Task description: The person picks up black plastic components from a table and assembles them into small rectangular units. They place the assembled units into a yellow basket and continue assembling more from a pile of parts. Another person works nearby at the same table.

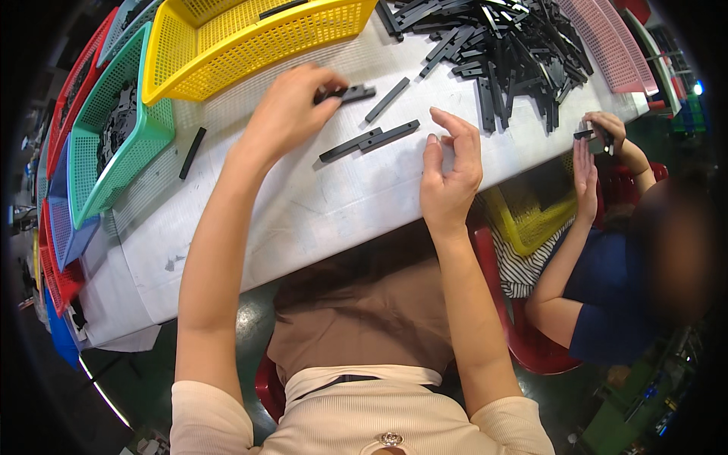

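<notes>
My left hand [296,102] is closed round the near end of some black bars [358,93], just in front of the yellow basket. How many bars it holds is hidden by the fingers. My right hand [453,173] is held over the table, fingers apart and slightly curled, with nothing in it. Between the hands lie two black bars [369,139] side by side, overlapping lengthwise. A single black bar [387,100] rests behind them. Another black bar [192,153] lies alone to the left of my left forearm.
A yellow basket [262,54] stands at the back, with a green basket [114,178] of small black parts at the left. A large heap of black bars [504,53] covers the back right, near a pink basket [610,45]. At right, a co-worker's hands [595,155] hold a dark part.
</notes>
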{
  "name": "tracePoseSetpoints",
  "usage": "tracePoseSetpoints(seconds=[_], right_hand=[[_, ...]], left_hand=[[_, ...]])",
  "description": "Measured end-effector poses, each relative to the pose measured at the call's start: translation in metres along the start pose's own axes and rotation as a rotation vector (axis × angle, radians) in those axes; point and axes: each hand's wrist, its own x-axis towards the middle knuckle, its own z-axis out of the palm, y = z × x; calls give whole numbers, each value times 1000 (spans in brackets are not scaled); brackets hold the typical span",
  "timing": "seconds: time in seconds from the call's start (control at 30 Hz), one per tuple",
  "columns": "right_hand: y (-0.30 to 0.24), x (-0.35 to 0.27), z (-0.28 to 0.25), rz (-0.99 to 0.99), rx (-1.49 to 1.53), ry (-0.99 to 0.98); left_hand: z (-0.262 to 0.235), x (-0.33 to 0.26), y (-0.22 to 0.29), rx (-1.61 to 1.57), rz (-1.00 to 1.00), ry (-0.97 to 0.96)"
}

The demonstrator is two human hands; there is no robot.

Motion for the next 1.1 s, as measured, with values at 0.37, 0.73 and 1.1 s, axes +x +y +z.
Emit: tracePoseSetpoints(seconds=[0.37, 0.73, 1.1], right_hand=[[-16, -5, -7, 12, 0, -297], [-12, -13, -12, -122, -188, -346], [-19, -19, -21, -5, -71, -367]], left_hand=[[8, -103, 14, -175, -102, 321], [31, -93, 18, -64, -19, 356], [34, -98, 14, -71, 49, 414]])
